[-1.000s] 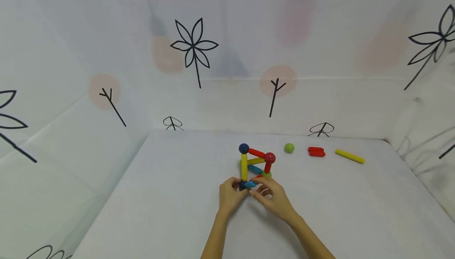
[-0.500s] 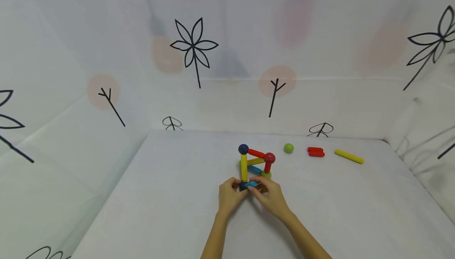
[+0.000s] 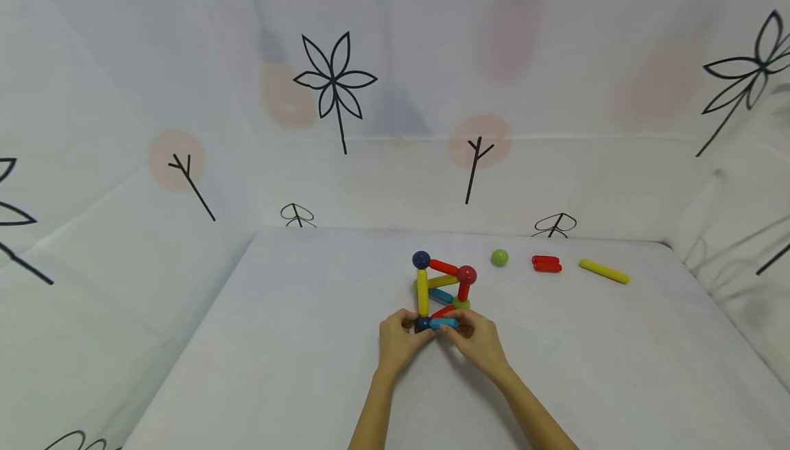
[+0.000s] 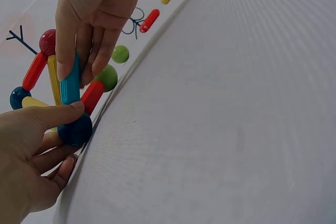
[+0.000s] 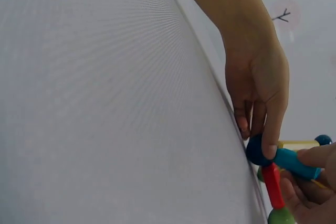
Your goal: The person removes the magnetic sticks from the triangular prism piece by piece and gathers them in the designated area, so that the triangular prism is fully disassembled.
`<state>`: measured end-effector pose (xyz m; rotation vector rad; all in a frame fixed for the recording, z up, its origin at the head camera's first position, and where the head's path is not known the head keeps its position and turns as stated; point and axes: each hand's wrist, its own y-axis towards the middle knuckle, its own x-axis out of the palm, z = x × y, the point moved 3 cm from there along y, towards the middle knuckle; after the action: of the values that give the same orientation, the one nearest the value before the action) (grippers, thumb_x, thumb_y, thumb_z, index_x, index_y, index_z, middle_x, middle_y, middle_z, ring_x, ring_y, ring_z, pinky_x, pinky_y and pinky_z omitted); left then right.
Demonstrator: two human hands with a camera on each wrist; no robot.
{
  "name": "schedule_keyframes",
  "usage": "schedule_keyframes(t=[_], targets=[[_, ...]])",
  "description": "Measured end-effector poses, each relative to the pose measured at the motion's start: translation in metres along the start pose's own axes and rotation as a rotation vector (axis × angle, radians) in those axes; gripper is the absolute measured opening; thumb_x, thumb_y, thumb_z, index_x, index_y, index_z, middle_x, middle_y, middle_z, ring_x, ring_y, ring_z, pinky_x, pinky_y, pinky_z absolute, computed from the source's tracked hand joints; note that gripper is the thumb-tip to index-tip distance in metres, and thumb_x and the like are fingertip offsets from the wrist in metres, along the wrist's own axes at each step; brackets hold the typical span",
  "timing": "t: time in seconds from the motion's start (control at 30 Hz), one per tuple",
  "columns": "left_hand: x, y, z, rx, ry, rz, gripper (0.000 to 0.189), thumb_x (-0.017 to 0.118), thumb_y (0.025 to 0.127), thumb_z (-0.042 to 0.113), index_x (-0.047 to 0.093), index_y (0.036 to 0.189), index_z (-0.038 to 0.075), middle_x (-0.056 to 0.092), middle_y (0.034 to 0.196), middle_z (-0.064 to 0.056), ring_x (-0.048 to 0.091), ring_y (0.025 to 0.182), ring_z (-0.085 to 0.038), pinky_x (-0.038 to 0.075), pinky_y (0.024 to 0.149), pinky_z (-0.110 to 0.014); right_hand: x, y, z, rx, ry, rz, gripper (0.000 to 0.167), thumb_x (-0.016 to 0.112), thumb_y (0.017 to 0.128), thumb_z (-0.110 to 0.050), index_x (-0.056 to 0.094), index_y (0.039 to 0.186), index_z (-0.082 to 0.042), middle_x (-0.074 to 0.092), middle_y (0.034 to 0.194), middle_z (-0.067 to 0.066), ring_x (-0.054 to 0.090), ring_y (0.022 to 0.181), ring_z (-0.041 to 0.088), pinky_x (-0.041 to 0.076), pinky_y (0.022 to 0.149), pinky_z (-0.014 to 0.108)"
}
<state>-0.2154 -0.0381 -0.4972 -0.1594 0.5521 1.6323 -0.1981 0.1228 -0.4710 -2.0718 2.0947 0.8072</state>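
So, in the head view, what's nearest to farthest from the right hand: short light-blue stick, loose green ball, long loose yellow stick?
1. Light-blue stick: pinched by the right hand.
2. Loose green ball: farther back, slightly right.
3. Loose yellow stick: back, far right.

A short, ribbed light-blue rod is pinched in the right grip, pointed to three o'clock from a dark blue ball, which is held in the left grip. To that ball a yellow rod, stood upright toward twelve o'clock, and a red rod, angled toward two o'clock, are joined.
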Motion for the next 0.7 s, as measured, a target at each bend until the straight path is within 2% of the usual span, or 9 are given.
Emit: schedule_keyframes(t=[0.17, 0.3, 0.43, 0.57, 0.7], targets=[[0.0, -0.001, -0.001, 0.024, -0.006, 0.009, 0.032, 0.085, 0.065, 0.014, 0.068, 0.087, -0.003, 0.066, 0.078, -0.007, 0.055, 0.071, -0.014, 0.047, 0.064, -0.022, 0.0, -0.002, 0.0, -0.004, 0.035, 0.015, 0.022, 0.074, 0.074, 0.005, 0.068, 0.095, 0.0, 0.068, 0.089, 0.008, 0.065, 0.08, 0.023, 0.054, 0.07, 0.025], [0.0, 0.0, -0.002, 0.026, 0.005, 0.014, 0.032, 0.084, 0.064, 0.014, 0.068, 0.086, -0.002, 0.066, 0.077, -0.007, 0.056, 0.07, -0.014, 0.047, 0.063, -0.022, -0.004, -0.001, 0.0, 0.004, 0.158, 0.001, 0.023, 0.072, 0.077, 0.003, 0.067, 0.099, 0.003, 0.067, 0.096, 0.014, 0.065, 0.086, 0.023, 0.053, 0.075, 0.021], [0.0, 0.0, -0.001, 0.0, 0.006, -0.002, 0.032, 0.084, 0.064, 0.014, 0.068, 0.087, -0.002, 0.066, 0.079, -0.007, 0.056, 0.073, -0.014, 0.047, 0.065, -0.023, -0.013, 0.001, 0.002, 0.043, 0.258, -0.014, 0.025, 0.071, 0.081, -0.002, 0.065, 0.104, 0.004, 0.066, 0.103, 0.017, 0.064, 0.089, 0.015, 0.05, 0.078, 0.017], [-0.001, -0.001, 0.001, -0.028, -0.003, -0.017, 0.033, 0.083, 0.065, 0.014, 0.068, 0.089, -0.002, 0.066, 0.08, -0.006, 0.056, 0.074, -0.015, 0.047, 0.066, -0.022, -0.026, 0.002, 0.005, 0.073, 0.252, -0.016, 0.027, 0.07, 0.082, -0.003, 0.063, 0.108, 0.005, 0.065, 0.104, 0.019, 0.063, 0.088, 0.01, 0.049, 0.078, 0.016], [-0.001, -0.001, 0.003, -0.039, -0.01, -0.022, 0.032, 0.083, 0.066, 0.014, 0.067, 0.089, -0.002, 0.065, 0.08, -0.006, 0.054, 0.074, -0.016, 0.046, 0.066, -0.022, -0.043, 0.002, 0.011, 0.098, 0.244, 0.002, 0.03, 0.07, 0.083, -0.005, 0.062, 0.109, 0.007, 0.064, 0.105, 0.021, 0.064, 0.088, 0.012, 0.05, 0.077, 0.017]])
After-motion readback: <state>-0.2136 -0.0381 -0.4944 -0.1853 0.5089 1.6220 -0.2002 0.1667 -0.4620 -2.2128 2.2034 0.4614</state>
